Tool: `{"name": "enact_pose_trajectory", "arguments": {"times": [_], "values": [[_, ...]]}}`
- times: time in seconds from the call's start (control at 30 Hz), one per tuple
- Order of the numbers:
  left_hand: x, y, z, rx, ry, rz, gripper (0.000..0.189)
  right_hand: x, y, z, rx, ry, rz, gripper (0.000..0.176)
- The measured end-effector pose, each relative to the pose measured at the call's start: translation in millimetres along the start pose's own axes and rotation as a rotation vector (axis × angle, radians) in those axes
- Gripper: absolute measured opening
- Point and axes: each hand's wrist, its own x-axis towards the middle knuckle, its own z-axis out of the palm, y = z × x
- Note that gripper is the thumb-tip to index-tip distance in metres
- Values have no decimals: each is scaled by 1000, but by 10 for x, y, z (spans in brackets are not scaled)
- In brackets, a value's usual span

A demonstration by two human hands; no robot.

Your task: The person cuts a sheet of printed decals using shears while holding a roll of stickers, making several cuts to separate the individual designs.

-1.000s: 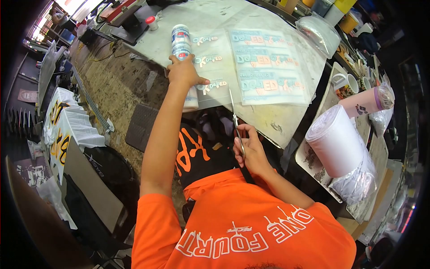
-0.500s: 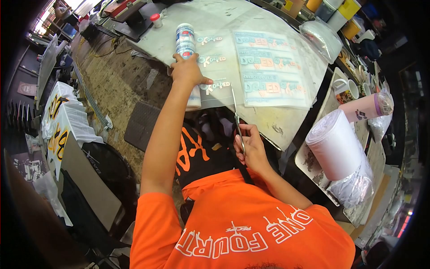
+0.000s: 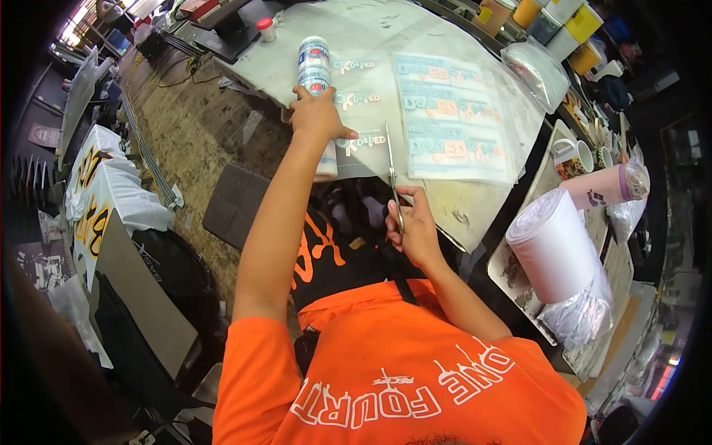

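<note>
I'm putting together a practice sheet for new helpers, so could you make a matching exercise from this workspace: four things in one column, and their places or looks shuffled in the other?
1. Scissors
2. Printed roll
3. Small jar
4. Thick white roll

A. Topped with a red lid
B. In the right hand
C. Right of the table
D. Under the left hand

Pairs: 1-B, 2-D, 3-A, 4-C

Scissors point(image 3: 391, 165) apparently overlap the partly rolled, printed translucent film point(image 3: 360, 162).
</note>
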Motion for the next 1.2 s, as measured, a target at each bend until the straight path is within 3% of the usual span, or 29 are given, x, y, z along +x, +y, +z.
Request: {"name": "enact_pose_trajectory", "arguments": {"times": [1.2], "values": [[-19, 11, -36, 12, -42, 7, 111, 426, -217, 73, -87, 75, 1, 40]]}}
